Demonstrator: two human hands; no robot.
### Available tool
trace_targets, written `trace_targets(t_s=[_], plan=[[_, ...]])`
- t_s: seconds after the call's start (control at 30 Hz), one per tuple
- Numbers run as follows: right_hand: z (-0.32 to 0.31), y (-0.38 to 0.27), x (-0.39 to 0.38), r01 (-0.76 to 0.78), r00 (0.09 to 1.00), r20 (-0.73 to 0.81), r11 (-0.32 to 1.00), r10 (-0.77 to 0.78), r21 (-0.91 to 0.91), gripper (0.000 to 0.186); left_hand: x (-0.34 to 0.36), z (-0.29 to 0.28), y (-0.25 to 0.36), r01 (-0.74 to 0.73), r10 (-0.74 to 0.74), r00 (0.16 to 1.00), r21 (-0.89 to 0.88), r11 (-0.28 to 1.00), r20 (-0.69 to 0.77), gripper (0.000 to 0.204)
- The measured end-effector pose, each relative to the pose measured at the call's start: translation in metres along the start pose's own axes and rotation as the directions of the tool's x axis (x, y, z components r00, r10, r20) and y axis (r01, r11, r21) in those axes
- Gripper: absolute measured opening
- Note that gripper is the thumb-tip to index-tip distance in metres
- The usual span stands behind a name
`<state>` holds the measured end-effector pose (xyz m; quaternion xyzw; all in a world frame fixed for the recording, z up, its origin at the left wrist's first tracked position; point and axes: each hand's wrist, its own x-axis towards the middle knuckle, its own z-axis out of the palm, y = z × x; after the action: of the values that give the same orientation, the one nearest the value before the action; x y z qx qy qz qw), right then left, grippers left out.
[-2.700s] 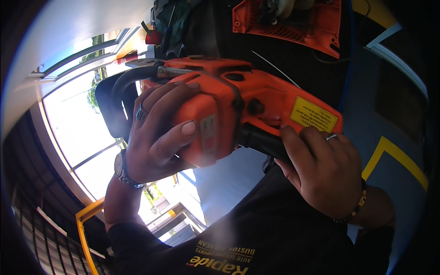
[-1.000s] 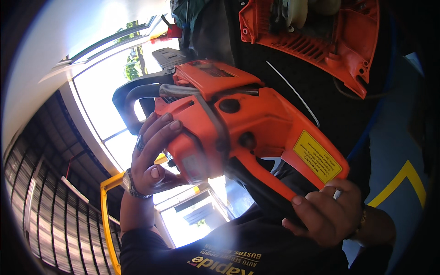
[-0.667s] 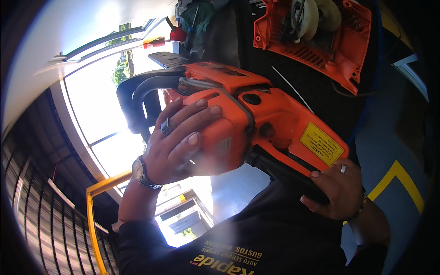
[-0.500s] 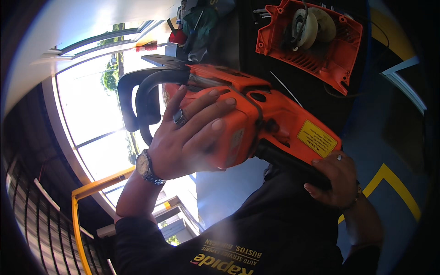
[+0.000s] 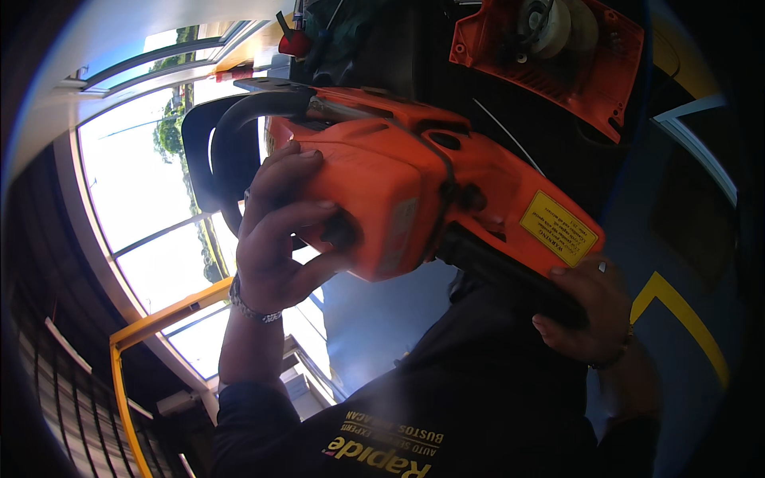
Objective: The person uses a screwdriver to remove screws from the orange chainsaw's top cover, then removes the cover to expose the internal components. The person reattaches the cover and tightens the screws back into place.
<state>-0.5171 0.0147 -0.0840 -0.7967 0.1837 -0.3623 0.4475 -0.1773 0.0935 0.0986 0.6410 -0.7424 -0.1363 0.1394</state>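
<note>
An orange chainsaw (image 5: 366,179) with a black front handle and guard fills the middle of the head view, a yellow label (image 5: 558,227) on its rear. My left hand (image 5: 279,239) grips the saw's front body, fingers curled over the orange casing beside a dark knob (image 5: 339,228). My right hand (image 5: 590,311) is closed round the black rear handle at the lower right. A detached orange housing (image 5: 598,72) holding a pale pulley lies above the saw on a dark surface, beside a thin metal rod (image 5: 510,137).
Dark green cloth or bags and a red item (image 5: 295,44) are at the top. A yellow railing (image 5: 159,316) and bright windows lie to the left. A blue floor with a yellow painted line (image 5: 689,323) shows at the right.
Compared with half a second ago, my left hand has shifted left and curled its fingers more, uncovering the dark knob. The chainsaw has shifted slightly left; my right hand stays on the rear handle.
</note>
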Motion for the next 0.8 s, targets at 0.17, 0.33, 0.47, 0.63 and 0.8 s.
trace_targets(t_s=[0.17,0.33,0.47,0.63,0.8], plan=[[-0.005,-0.002,0.004,-0.006,0.997,0.082,1.0,0.004,0.017,0.056,0.008,-0.007,0.004,-0.003,0.003,0.999,-0.006,1.0,0.046,0.05],[-0.002,-0.003,-0.002,-0.003,0.999,0.032,0.999,0.001,0.039,0.056,0.016,-0.023,0.02,-0.042,0.01,0.987,0.196,0.98,0.162,0.039],[0.001,-0.004,-0.008,0.01,0.999,0.032,0.999,-0.011,0.049,0.058,0.02,-0.022,0.025,-0.059,0.024,0.987,0.226,0.972,0.158,0.038],[-0.001,-0.005,0.0,0.025,0.999,0.03,1.0,-0.025,-0.009,0.057,0.016,-0.019,0.033,-0.033,-0.02,0.988,0.334,0.942,0.154,0.036],[0.001,-0.003,-0.003,0.046,0.999,0.008,0.999,-0.046,-0.001,0.057,0.02,-0.022,0.039,-0.185,0.055,0.963,0.5,0.846,0.263,0.039]])
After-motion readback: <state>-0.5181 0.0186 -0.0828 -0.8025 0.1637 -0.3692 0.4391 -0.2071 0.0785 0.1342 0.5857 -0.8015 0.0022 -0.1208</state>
